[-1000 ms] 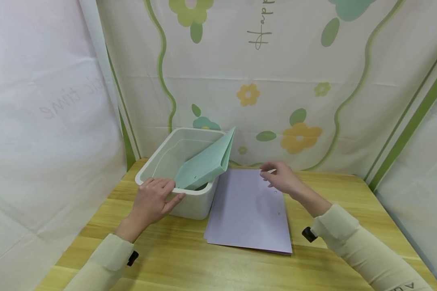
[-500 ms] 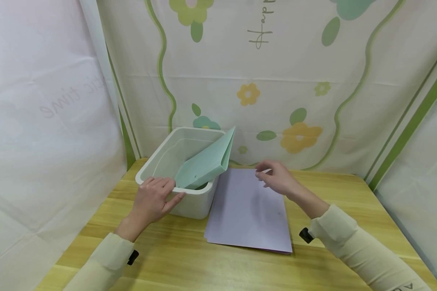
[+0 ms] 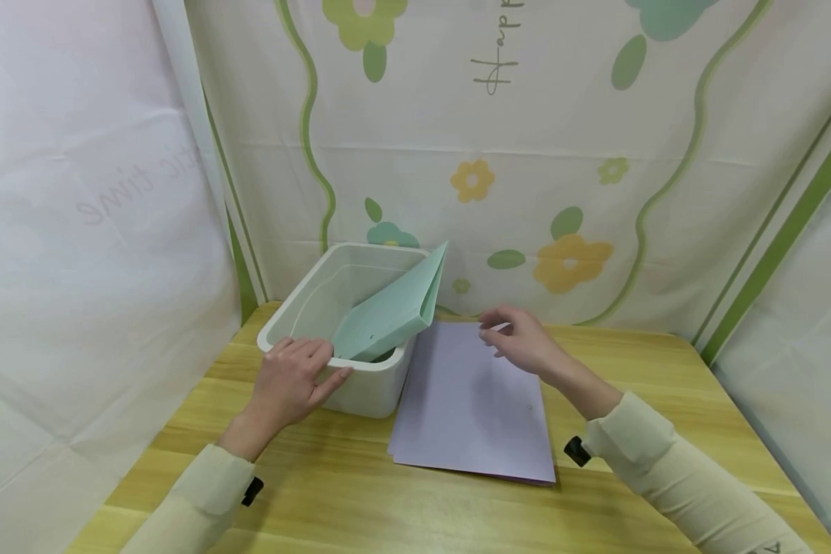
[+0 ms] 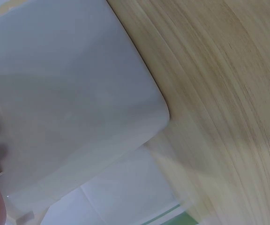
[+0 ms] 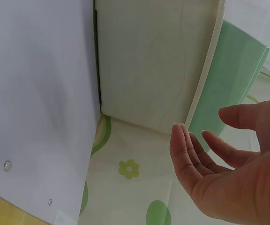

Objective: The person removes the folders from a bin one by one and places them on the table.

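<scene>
My left hand holds the near rim of a white plastic bin, fingers over the edge and thumb outside. In the left wrist view the bin wall fills much of the picture. A mint green folder leans inside the bin, its upper end sticking out past the right rim. Lavender folders, apparently stacked, lie flat right of the bin. Above their far right part hovers my right hand, fingers loosely bent and nothing in them. The right wrist view shows this hand with thumb and fingertips apart.
All of it stands on a wood-grain table. A flower-print cloth hangs right behind the bin and folders. White cloth walls close off the left and right sides.
My right hand has drifted a little left over the lavender folders. The left hand, the bin and the green folder have stayed put.
</scene>
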A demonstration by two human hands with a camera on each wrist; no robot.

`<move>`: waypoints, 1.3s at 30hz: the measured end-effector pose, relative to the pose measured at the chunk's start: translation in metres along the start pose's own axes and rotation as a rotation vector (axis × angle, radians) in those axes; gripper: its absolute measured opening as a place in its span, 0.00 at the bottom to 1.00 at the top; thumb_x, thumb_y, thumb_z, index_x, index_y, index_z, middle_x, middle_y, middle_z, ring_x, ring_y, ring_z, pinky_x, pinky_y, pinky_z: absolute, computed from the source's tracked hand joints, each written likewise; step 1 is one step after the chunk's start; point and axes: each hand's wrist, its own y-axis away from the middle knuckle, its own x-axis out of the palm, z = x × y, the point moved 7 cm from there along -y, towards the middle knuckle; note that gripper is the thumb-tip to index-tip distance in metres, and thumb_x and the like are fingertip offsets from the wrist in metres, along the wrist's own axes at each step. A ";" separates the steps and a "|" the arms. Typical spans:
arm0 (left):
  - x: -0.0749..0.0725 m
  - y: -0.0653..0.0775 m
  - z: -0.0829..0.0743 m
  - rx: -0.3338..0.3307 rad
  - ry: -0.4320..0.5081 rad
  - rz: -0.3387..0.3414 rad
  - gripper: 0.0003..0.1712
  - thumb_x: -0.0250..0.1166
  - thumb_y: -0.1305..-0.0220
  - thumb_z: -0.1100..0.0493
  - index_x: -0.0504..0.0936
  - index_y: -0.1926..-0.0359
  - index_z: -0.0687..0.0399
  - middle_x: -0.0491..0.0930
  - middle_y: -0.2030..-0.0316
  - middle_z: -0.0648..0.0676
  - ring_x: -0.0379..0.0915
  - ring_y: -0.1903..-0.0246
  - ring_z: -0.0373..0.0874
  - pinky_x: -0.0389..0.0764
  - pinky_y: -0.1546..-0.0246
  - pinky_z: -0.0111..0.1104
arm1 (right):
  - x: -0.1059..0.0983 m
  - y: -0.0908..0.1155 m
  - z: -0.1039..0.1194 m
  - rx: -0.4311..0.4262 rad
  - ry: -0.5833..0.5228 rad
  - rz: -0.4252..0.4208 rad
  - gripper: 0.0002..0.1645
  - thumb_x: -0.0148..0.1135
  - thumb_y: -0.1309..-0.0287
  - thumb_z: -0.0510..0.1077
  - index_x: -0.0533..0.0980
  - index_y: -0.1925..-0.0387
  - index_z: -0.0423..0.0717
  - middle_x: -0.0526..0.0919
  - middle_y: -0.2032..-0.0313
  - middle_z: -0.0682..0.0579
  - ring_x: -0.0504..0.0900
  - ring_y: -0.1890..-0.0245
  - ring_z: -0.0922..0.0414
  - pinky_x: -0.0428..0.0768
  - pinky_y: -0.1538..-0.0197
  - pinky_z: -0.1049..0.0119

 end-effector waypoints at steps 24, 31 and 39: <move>-0.002 0.000 -0.001 0.004 -0.012 -0.013 0.34 0.39 0.24 0.28 0.64 0.74 0.50 0.65 0.80 0.46 0.71 0.79 0.45 0.74 0.71 0.44 | 0.009 -0.002 0.014 -0.017 -0.009 0.003 0.19 0.59 0.29 0.41 0.74 0.41 0.36 0.80 0.45 0.40 0.82 0.49 0.43 0.84 0.52 0.54; -0.002 0.000 -0.002 0.001 -0.010 -0.003 0.35 0.39 0.24 0.28 0.64 0.74 0.50 0.66 0.80 0.46 0.71 0.78 0.45 0.73 0.71 0.44 | 0.011 -0.001 0.025 -0.124 0.081 -0.039 0.18 0.60 0.30 0.41 0.76 0.42 0.39 0.82 0.46 0.43 0.84 0.50 0.46 0.84 0.53 0.53; -0.001 0.000 -0.002 0.006 -0.007 -0.006 0.34 0.39 0.24 0.28 0.63 0.74 0.50 0.63 0.80 0.45 0.68 0.79 0.44 0.72 0.72 0.43 | 0.019 0.000 0.036 -0.264 0.164 -0.080 0.18 0.61 0.31 0.39 0.77 0.43 0.37 0.82 0.46 0.43 0.84 0.52 0.49 0.83 0.49 0.51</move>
